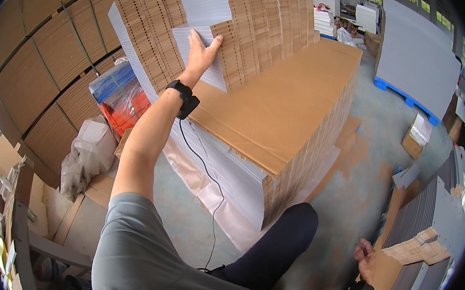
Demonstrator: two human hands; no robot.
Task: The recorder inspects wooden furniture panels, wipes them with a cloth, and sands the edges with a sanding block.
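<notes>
Head view: left hand [200,57] spread against stacked boards [213,75]; right hand [366,260] half-open; 1 carton [412,145], contents hidden.

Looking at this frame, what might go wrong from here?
1. The left hand is on the upper panels while the right hand is well away, so a shifting panel might slip unsupported.
2. The black cord hangs slack from the left wrist by the lower stack and could snag.
3. The knee looks close to that stack's corner and might bump it.
</notes>
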